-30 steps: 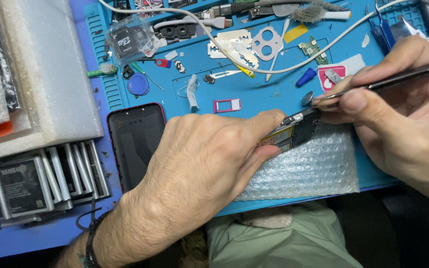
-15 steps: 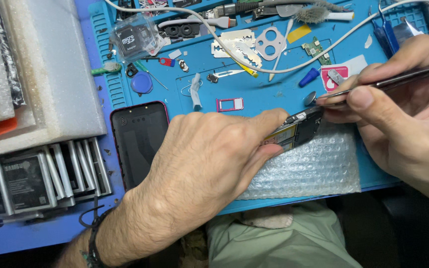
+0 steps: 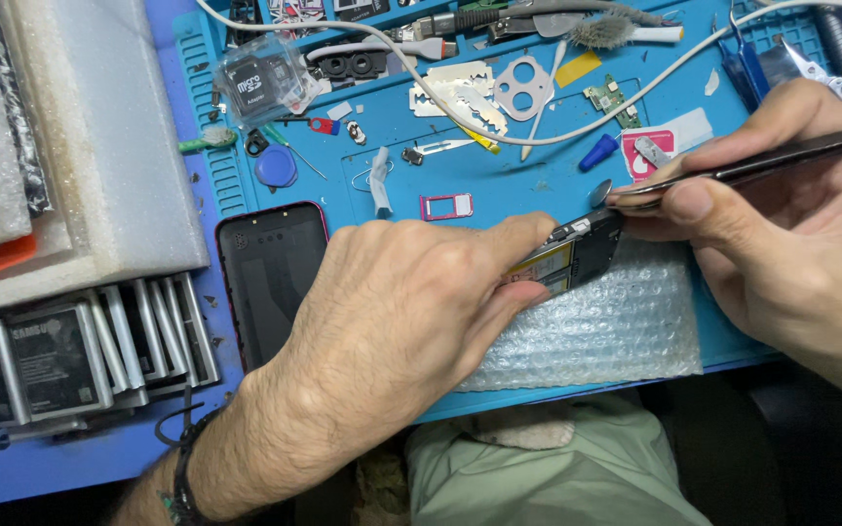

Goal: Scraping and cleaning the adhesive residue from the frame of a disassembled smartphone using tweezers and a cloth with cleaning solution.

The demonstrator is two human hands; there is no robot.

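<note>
Pinning opened phone (image 3: 569,255), yellow label showing; tweezers (image 3: 733,170) seemingly touching.

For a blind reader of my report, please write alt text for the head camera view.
A left hand holds down an opened phone on bubble wrap while the right hand works tweezers at its top edge. Around them on the blue mat lie small parts, a second dark phone and a white cable.

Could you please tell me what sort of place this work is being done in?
Most likely a phone repair bench: a blue repair mat strewn with small parts, an opened phone probed with tweezers, and a row of phone batteries.
</note>
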